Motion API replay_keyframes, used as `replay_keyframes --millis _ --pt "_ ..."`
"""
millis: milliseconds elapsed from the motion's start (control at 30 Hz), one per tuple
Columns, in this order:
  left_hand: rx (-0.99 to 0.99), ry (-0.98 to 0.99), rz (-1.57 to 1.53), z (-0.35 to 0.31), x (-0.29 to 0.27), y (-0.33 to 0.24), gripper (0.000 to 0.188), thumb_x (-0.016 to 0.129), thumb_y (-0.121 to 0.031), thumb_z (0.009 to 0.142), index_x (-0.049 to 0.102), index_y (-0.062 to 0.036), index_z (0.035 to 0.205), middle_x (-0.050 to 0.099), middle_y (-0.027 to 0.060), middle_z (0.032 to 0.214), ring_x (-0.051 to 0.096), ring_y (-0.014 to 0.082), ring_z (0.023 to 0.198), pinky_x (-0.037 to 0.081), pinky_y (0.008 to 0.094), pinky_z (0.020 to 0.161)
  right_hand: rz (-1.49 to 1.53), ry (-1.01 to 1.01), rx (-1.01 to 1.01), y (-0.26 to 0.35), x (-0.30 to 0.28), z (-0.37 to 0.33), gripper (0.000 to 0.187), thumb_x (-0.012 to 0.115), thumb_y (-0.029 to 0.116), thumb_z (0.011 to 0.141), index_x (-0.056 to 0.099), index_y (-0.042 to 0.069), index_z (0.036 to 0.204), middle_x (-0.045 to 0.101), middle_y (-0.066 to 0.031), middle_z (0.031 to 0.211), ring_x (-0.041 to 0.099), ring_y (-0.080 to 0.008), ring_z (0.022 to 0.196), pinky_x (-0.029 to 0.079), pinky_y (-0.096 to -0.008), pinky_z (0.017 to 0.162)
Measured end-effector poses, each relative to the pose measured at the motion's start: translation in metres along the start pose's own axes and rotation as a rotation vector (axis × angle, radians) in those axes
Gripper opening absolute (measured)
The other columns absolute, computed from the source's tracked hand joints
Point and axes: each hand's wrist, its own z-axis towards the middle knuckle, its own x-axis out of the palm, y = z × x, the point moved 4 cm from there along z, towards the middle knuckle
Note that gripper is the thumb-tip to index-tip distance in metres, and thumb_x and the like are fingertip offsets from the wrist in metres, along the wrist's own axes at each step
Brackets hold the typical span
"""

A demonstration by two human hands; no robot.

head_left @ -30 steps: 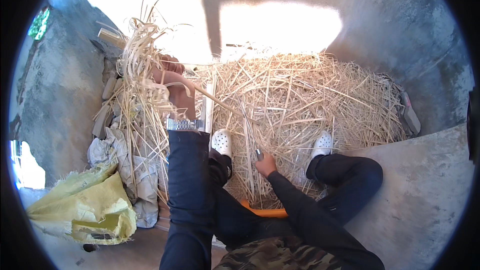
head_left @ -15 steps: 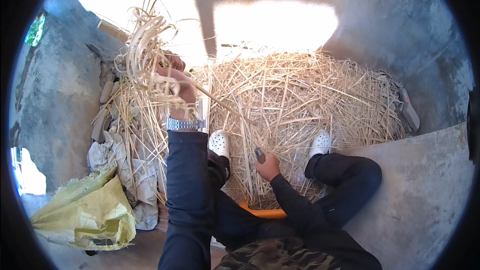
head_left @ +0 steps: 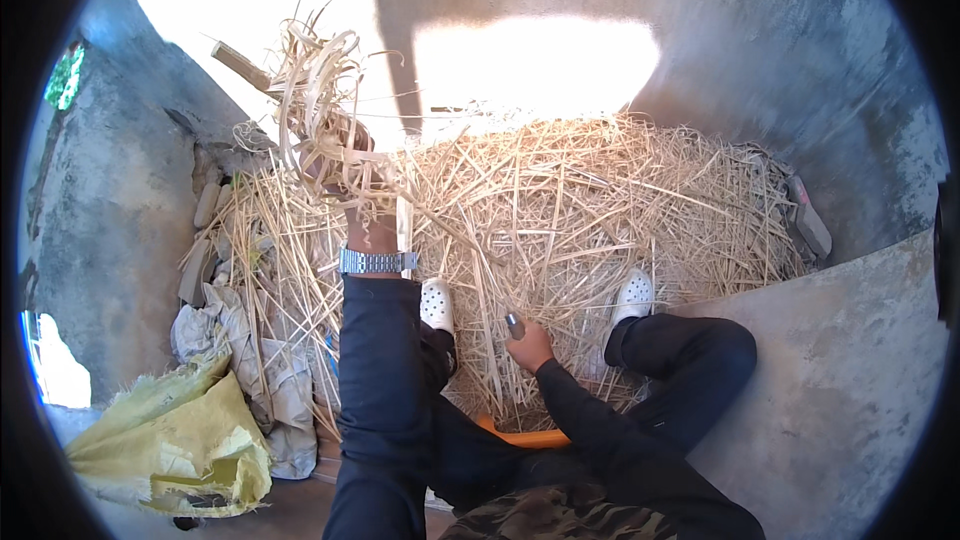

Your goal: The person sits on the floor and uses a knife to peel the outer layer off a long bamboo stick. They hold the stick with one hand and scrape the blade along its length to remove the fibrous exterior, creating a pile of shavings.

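Observation:
My left hand [head_left: 348,165], with a metal watch at its wrist, reaches out at the upper left. It is closed on a tangle of pale curled shavings [head_left: 318,110], which hide most of its fingers. A flat strip of wood or bamboo [head_left: 242,66] juts from the far side of the tangle, and a thin stick slants from the hand toward the lower right. Low in the middle, between my feet, my right hand [head_left: 531,347] is wrapped round a short grey tool handle [head_left: 515,324]. I cannot make out a blade.
Straw-like shavings [head_left: 600,200] cover the floor around my white clogs [head_left: 436,305]. A torn yellow sack [head_left: 190,430] and a pale crumpled sack [head_left: 285,385] lie at the left. An orange seat edge [head_left: 525,437] shows beneath me. Concrete walls [head_left: 780,50] stand around; a brick-like block [head_left: 808,218] lies right.
The view has shifted slightly. The shavings and the wood strip in my left hand have swung a little to the right, with the strip tilted more steeply. My right hand keeps its grip.

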Motion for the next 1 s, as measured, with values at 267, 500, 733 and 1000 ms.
replay_keyframes --millis 267,500,733,1000 --pt "0.024 -0.138 0.013 0.006 0.013 -0.002 0.025 0.048 -0.024 0.094 0.054 -0.0039 0.107 0.057 0.0083 0.090 0.057 0.0152 0.075 0.049 0.0249 0.063 0.222 -0.079 -0.247 0.024 0.016 0.005 0.019 0.060 0.011 0.076 0.060 -0.002 0.090 0.060 -0.0134 0.066 0.060 -0.0210 0.060 0.047 -0.0325 0.060" --pt "0.160 -0.309 0.249 0.022 -0.017 0.062 0.024 0.045 -0.025 0.096 0.052 -0.0058 0.107 0.054 0.0069 0.089 0.054 0.0136 0.076 0.047 0.0224 0.063 0.053 0.147 0.398 -0.111 0.043 0.025 0.030 0.061 0.017 0.071 0.061 -0.006 0.090 0.064 -0.0241 0.080 0.065 -0.0369 0.079 0.049 -0.0433 0.071" --pt "-0.121 -0.257 -0.309 0.021 -0.006 -0.016 0.019 0.044 -0.028 0.095 0.046 -0.0087 0.095 0.046 0.0032 0.079 0.045 0.0113 0.069 0.037 0.0244 0.059 0.113 -0.014 -0.340 0.070 0.000 0.003 0.023 0.062 0.015 0.071 0.057 0.001 0.089 0.059 -0.0210 0.069 0.060 -0.0388 0.064 0.047 -0.0420 0.058" --pt "-0.148 -0.342 -0.511 0.039 -0.004 -0.015 0.021 0.042 -0.026 0.093 0.035 -0.0131 0.078 0.031 -0.0008 0.067 0.029 0.0093 0.058 0.024 0.0251 0.053 -0.245 0.010 0.291 -0.173 0.033 0.031 0.026 0.063 0.019 0.072 0.062 -0.004 0.086 0.065 -0.0218 0.076 0.064 -0.0343 0.070 0.048 -0.0426 0.064"
